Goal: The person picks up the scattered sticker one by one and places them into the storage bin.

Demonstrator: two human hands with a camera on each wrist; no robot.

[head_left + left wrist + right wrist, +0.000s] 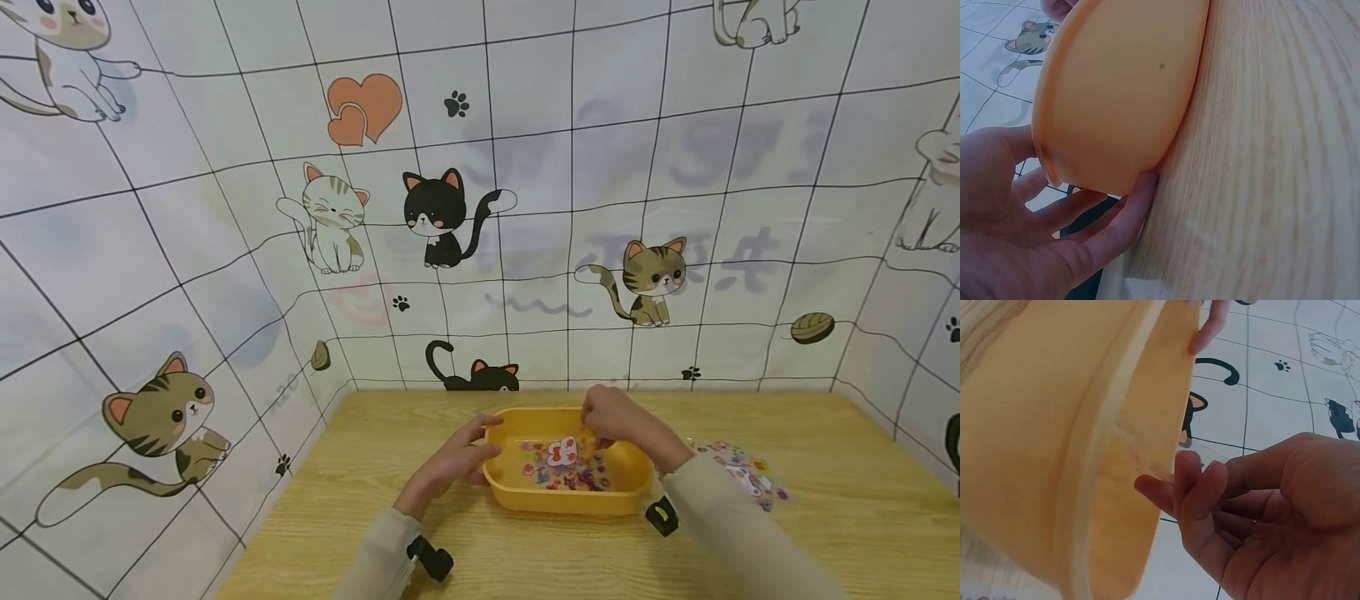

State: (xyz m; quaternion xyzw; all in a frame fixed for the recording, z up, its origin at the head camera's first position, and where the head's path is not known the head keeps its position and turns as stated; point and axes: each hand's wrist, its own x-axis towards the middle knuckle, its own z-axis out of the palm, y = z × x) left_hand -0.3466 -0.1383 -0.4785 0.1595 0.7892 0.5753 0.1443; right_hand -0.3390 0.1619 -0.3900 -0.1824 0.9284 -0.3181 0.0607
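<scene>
A yellow plastic basin (566, 502) stands on the wooden table. My left hand (457, 460) grips its left end, with the thumb by the rim and the fingers spread against the outer wall (1116, 106). Inside the basin lies a clear sheet of small colourful stickers (551, 477), with a white-and-red cartoon figure on it. My right hand (621, 418) reaches over the basin's right part, fingers curled. In the right wrist view, its fingertips pinch a see-through film (1132, 447) with faint pink marks, apparently part of the sticker sheet; the exact contact is partly hidden.
Another clear sticker sheet (742, 477) lies on the table to the right, partly behind the right sleeve. The wooden tabletop (360, 492) meets walls covered with a cat-print grid sheet (540, 183). A dark object (953, 446) shows at the far right edge.
</scene>
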